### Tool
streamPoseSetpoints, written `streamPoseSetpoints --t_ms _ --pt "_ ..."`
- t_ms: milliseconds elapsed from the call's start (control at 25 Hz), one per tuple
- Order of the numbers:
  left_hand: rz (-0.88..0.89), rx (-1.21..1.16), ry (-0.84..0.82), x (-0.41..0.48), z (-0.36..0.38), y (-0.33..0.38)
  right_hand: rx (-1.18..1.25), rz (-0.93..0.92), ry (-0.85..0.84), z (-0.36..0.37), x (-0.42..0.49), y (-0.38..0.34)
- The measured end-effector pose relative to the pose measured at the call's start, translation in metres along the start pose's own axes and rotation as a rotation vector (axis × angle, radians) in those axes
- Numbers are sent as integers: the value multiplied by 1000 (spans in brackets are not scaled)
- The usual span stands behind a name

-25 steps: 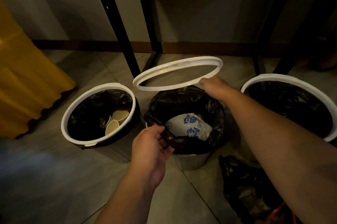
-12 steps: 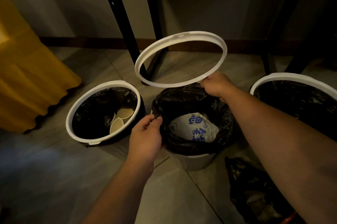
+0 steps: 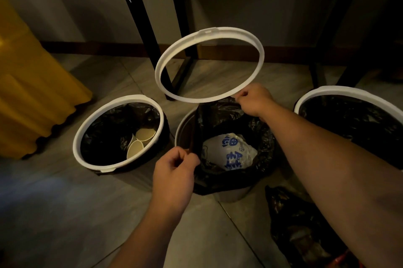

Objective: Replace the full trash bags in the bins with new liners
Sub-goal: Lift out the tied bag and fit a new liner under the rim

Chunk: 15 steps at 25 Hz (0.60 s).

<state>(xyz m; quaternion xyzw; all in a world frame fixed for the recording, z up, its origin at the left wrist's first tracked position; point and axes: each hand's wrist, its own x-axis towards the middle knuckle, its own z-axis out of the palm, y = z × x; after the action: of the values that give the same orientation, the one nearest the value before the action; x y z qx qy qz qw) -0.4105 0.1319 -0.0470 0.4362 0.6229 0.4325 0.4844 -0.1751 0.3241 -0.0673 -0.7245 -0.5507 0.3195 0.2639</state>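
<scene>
three bins in view, none relined yet by my read. middle bin (image 3: 183, 128): ring (image 3: 226, 29) is off, and the right hand (image 3: 255, 100) curls round its near edge, holding it tilted above the bin's far side. can't tell if that hand grips the bag too. left hand (image 3: 174, 165) pinches the black bag (image 3: 257, 137) at its near-left edge, peeled off the rim there so bare inner wall shows. rest of the bag sits in the bin, printed wrapper (image 3: 231, 150) inside. left bin (image 3: 76, 139) with paper cups (image 3: 145, 134) and right bin (image 3: 340, 90) have rings on. remaining: lift bag out, fit liner, repeat. floor bag (image 3: 301, 224) at near right, possibly one already pulled.
</scene>
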Motion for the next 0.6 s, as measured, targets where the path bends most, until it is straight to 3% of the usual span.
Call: streamPoseSetpoints --t_ms 200,440,600 --pt "86 67 -52 -8 -3 -8 -30 -30 -34 0 -5 -7" --pt "166 68 72 -10 -11 -2 110 -93 -5 -24 -6 -11" --pt "119 36 130 -12 -20 0 156 -170 -157 -43 -12 -10"
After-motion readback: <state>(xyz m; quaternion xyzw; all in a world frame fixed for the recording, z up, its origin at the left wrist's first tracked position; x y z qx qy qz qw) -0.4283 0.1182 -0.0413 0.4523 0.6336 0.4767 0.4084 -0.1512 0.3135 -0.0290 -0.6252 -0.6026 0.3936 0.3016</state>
